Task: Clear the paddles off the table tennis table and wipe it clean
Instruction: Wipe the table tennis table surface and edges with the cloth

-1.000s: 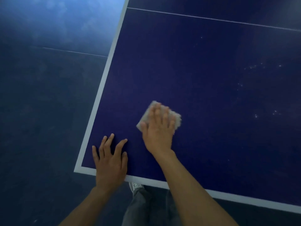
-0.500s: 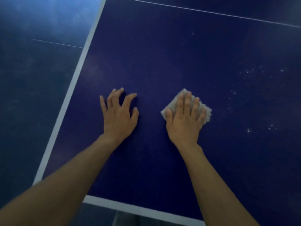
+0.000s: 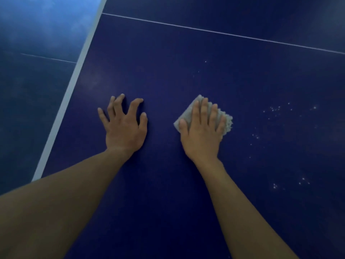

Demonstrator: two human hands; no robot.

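Observation:
The dark blue table tennis table (image 3: 186, 58) fills most of the view. My right hand (image 3: 202, 131) lies flat with straight fingers on a small grey folded cloth (image 3: 226, 121), pressing it to the table. My left hand (image 3: 125, 128) rests on the bare table surface to the left of the cloth, fingers spread and bent at the tips, holding nothing. No paddles are in view.
White specks (image 3: 276, 109) dot the table to the right of the cloth, with more (image 3: 302, 181) nearer me. The table's white left edge line (image 3: 74, 79) runs diagonally; beyond it is blue floor (image 3: 33, 90). A thin white centre line (image 3: 224, 33) crosses farther up.
Both hands have moved away from the near edge, farther onto the table. The right hand slid the cloth rightwards, toward the specks; the near edge has left the view.

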